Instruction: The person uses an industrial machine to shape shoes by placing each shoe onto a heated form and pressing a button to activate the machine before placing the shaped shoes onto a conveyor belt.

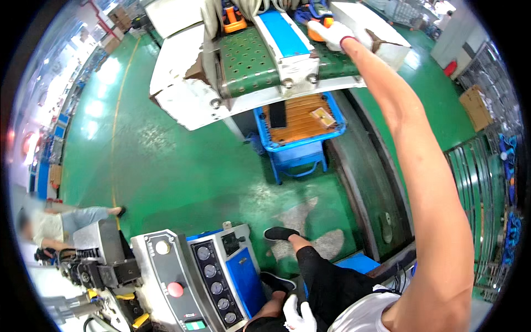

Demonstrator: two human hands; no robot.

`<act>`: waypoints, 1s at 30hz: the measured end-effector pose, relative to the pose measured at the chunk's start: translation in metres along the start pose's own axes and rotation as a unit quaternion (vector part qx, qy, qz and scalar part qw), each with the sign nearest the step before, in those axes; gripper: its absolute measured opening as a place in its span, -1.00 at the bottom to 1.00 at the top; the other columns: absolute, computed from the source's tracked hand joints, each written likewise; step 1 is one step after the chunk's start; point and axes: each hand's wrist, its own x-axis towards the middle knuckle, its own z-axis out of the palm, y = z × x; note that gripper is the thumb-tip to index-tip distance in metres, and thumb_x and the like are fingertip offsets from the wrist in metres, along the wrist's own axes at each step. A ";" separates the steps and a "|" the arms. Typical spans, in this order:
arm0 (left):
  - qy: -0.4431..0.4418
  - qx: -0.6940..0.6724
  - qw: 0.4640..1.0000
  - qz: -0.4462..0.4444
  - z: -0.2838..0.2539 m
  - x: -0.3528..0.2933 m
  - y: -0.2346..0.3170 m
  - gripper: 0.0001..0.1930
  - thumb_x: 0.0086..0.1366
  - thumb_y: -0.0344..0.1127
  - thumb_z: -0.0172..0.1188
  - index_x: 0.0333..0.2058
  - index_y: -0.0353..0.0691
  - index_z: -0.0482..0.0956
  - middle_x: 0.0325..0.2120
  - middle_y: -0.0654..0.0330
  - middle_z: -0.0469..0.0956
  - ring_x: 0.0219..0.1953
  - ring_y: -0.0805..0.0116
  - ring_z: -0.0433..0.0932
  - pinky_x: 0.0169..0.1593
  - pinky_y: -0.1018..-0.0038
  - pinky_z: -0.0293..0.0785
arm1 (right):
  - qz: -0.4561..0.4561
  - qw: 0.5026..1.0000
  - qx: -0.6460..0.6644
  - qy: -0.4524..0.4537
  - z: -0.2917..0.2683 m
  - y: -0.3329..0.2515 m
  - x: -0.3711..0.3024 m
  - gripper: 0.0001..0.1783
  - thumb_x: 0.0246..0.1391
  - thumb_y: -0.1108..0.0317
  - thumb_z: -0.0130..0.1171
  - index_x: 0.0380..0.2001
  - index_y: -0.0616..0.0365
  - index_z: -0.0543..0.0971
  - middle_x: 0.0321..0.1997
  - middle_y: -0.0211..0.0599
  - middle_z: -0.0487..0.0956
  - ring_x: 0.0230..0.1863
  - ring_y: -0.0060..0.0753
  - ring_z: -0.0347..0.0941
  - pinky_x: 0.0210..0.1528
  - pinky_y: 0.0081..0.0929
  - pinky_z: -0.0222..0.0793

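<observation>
My right arm stretches far forward, and my white-gloved right hand (336, 35) is closed over an orange-and-blue piece (316, 35), shaped like a shoe on a last. That piece is at the right-hand green perforated belt (338, 65) of a white machine. On the left-hand green belt (249, 61) sits a similar orange piece (235, 23), partly under grey hanging strips. A blue-topped divider (283, 34) separates the two belts. My left hand (299, 316), also in a white glove, is low by my lap, fingers apart, holding nothing.
Under the belts stands a blue stool (298, 146) with a slatted brown top, bearing a dark flat object and a small yellowish packet. A control panel with a red button (175, 289) and gauges is at lower left. A dark rail track runs along the right. Another person sits far left.
</observation>
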 end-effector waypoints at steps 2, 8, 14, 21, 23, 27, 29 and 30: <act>-0.029 -0.051 0.998 0.011 -0.002 -0.018 0.008 -0.56 0.37 -0.41 0.29 0.18 -0.41 0.52 0.04 -0.13 0.65 0.06 0.01 0.67 0.23 0.21 0.55 | -0.005 0.997 -0.080 -0.001 -0.049 0.035 -0.031 0.05 -0.01 -0.62 0.19 0.11 0.21 0.68 -0.06 0.11 0.75 0.05 0.04 0.70 0.17 -0.17 0.53; 0.001 -0.058 0.998 0.028 -0.017 -0.009 0.044 -0.61 0.44 -0.45 0.18 0.21 -0.41 0.52 0.06 -0.11 0.65 0.10 0.05 0.65 0.27 0.22 0.51 | -0.141 0.926 0.273 0.218 0.027 0.023 -0.266 -0.61 0.33 0.05 0.20 -0.03 0.15 0.58 -0.03 -0.06 0.66 -0.04 -0.06 0.63 0.01 -0.16 0.54; 0.053 0.038 0.988 0.138 -0.036 -0.035 0.072 -0.56 0.42 -0.37 0.22 0.25 -0.27 0.54 0.28 -0.13 0.49 0.33 -0.08 0.46 0.37 0.11 0.39 | -0.318 0.904 0.031 -0.283 0.098 -0.049 -0.574 -0.85 0.22 0.26 0.18 -0.32 0.06 0.66 -0.10 -0.17 0.59 -0.03 -0.02 0.55 0.05 -0.09 0.50; 0.137 0.076 0.969 0.190 -0.060 -0.102 0.050 -0.51 0.18 -0.49 0.36 0.14 -0.18 0.68 0.35 -0.21 0.36 0.36 -0.27 0.37 0.37 0.02 0.37 | 0.361 0.570 0.546 -0.496 0.130 -0.144 -0.735 -0.65 0.30 0.45 0.30 0.01 0.07 0.35 -0.18 -0.33 0.52 -0.23 -0.37 0.57 -0.21 -0.35 0.64; 0.169 0.057 0.969 0.172 -0.056 -0.115 0.040 -0.50 0.17 -0.52 0.36 0.14 -0.17 0.67 0.33 -0.23 0.37 0.35 -0.28 0.38 0.36 0.01 0.37 | 0.374 0.609 0.515 -0.473 0.118 -0.165 -0.757 -0.64 0.27 0.47 0.31 -0.44 -0.11 0.32 -0.42 -0.50 0.44 -0.46 -0.55 0.48 -0.46 -0.48 0.55; 0.192 0.009 0.972 0.137 -0.044 -0.128 0.029 -0.53 0.18 -0.51 0.36 0.12 -0.18 0.67 0.31 -0.19 0.40 0.33 -0.24 0.41 0.35 0.03 0.39 | 0.373 0.608 0.495 -0.496 0.133 -0.157 -0.782 -0.58 0.29 0.47 0.29 -0.52 -0.11 0.29 -0.51 -0.50 0.38 -0.58 -0.58 0.36 -0.58 -0.46 0.40; 0.194 -0.003 0.971 0.140 -0.043 -0.130 0.026 -0.53 0.20 -0.50 0.36 0.13 -0.19 0.66 0.31 -0.16 0.40 0.32 -0.22 0.42 0.35 0.05 0.38 | 0.372 0.529 0.545 -0.533 0.143 -0.146 -0.791 -0.61 0.29 0.45 0.30 -0.50 -0.09 0.31 -0.53 -0.47 0.38 -0.60 -0.53 0.36 -0.57 -0.42 0.40; 0.193 -0.007 0.971 0.143 -0.043 -0.131 0.026 -0.52 0.20 -0.50 0.35 0.14 -0.18 0.65 0.31 -0.16 0.40 0.32 -0.22 0.41 0.36 0.05 0.38 | 0.359 0.504 0.552 -0.559 0.147 -0.137 -0.793 -0.67 0.29 0.43 0.31 -0.46 -0.06 0.36 -0.49 -0.43 0.42 -0.56 -0.49 0.41 -0.54 -0.39 0.45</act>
